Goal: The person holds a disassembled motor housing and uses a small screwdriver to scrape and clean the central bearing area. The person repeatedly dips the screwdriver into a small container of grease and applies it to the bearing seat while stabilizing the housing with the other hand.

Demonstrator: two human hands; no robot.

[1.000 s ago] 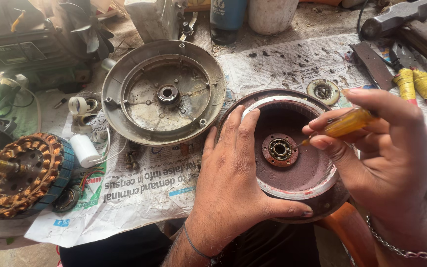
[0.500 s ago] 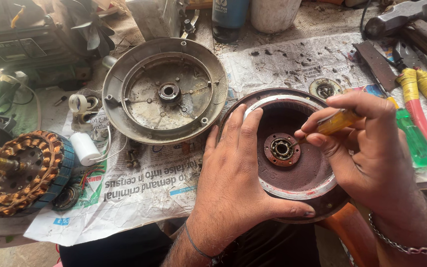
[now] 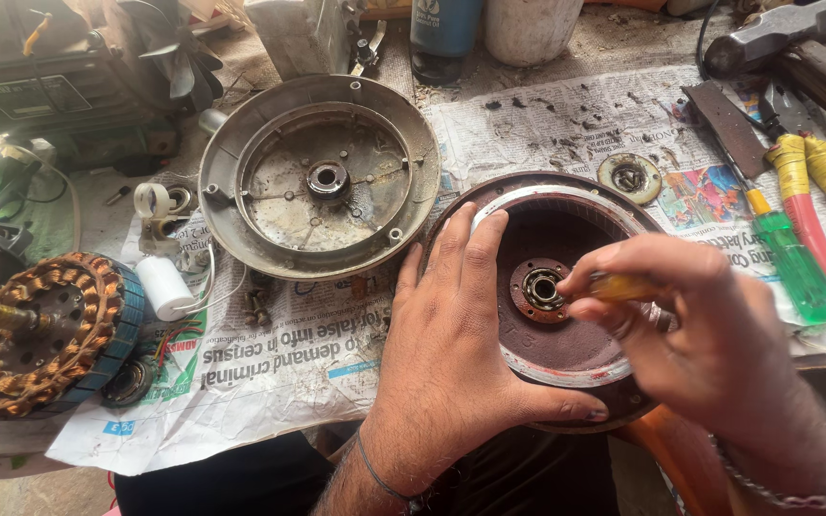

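Head view: left hand (image 3: 451, 354) is lying flat and open on the motor housing (image 3: 566, 373) rim at 9 o'clock, right hand (image 3: 709, 334) is pinching a yellow-handled tool (image 3: 623, 287) toward the centre bearing (image 3: 543, 288), nearer hand, tool axis running 3-to-9.

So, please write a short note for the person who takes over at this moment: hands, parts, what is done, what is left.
Left hand: flat on the rusty motor cover, steadying its rim.
Right hand: shut on a yellow tool, tip at the centre bearing.
Grey cover lies open beside it; copper stator at far left; green screwdriver and pliers at right.
Done: motor is apart.
Left: the bearing sits in its seat, not yet out.
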